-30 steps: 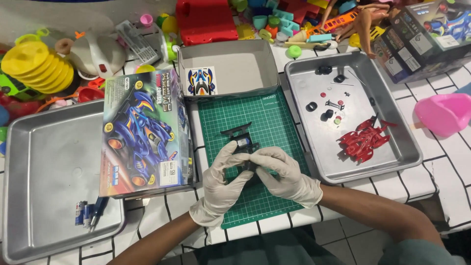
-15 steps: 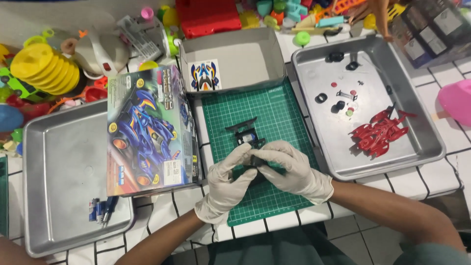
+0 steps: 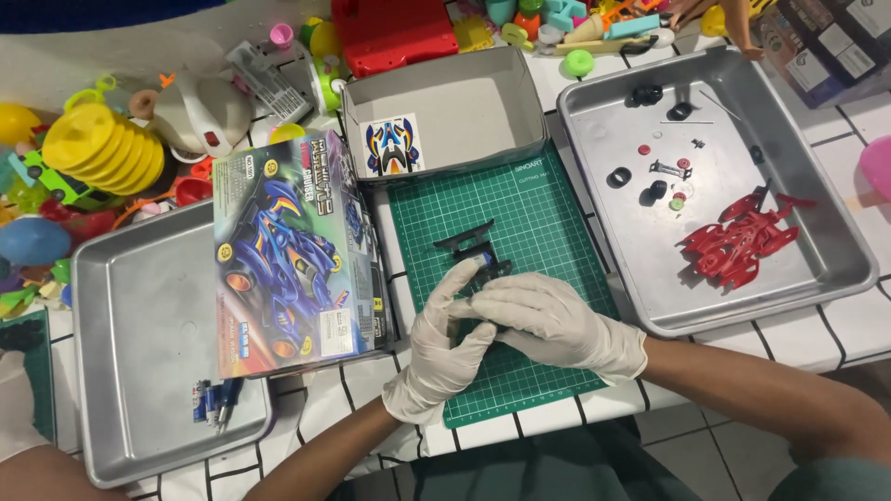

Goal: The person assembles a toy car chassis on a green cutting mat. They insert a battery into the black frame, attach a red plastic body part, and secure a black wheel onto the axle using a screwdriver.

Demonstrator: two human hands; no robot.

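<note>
Most of the black car chassis disappears under the gloved hands, the left hand and right hand covering its near end. The small bits in the right tray are too tiny to identify. A pink thing is cut off at the right edge.

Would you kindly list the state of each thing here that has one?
Black toy car chassis: on the green cutting mat, gripped by both gloved hands, left and right.
Grey cardboard box: open, sticker sheet inside.
Kit box lid: tilted on the left tray.
Red parts sprue: in the right tray.
</note>
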